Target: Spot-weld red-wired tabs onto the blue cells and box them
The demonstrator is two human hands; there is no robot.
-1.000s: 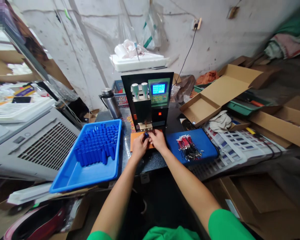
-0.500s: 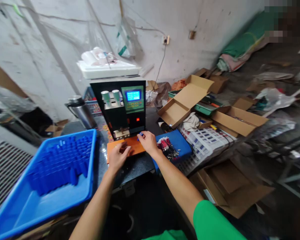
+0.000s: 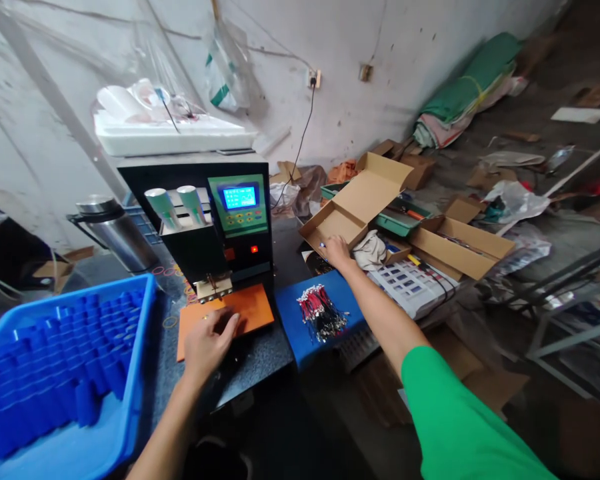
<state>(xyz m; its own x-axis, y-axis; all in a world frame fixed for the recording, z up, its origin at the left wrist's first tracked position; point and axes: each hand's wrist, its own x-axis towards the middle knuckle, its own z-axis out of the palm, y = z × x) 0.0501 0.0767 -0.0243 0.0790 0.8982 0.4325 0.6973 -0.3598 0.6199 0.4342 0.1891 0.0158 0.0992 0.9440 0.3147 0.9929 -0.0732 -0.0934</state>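
My left hand (image 3: 207, 340) lies flat with spread fingers on the orange mat (image 3: 253, 303), just below the electrodes of the black spot welder (image 3: 230, 220). It holds nothing. My right hand (image 3: 336, 252) is stretched out to the right, at the front edge of an open cardboard box (image 3: 360, 200). Its fingers are pinched on a small blue cell (image 3: 322, 245), which shows only in part. Between my arms a bundle of red wires (image 3: 320, 310) lies on a blue pad (image 3: 290, 313).
A blue tray (image 3: 130, 373) with several upright blue cells (image 3: 45, 387) sits at the left. A steel flask (image 3: 115, 230) stands behind it. A white foam tray (image 3: 170, 137) tops the welder. More open boxes (image 3: 460, 247) and clutter lie to the right.
Both hands were together at the welder's electrodes. My right hand has carried the small blue cell right to the cardboard box; my left hand dropped back onto the mat. The view swung right.
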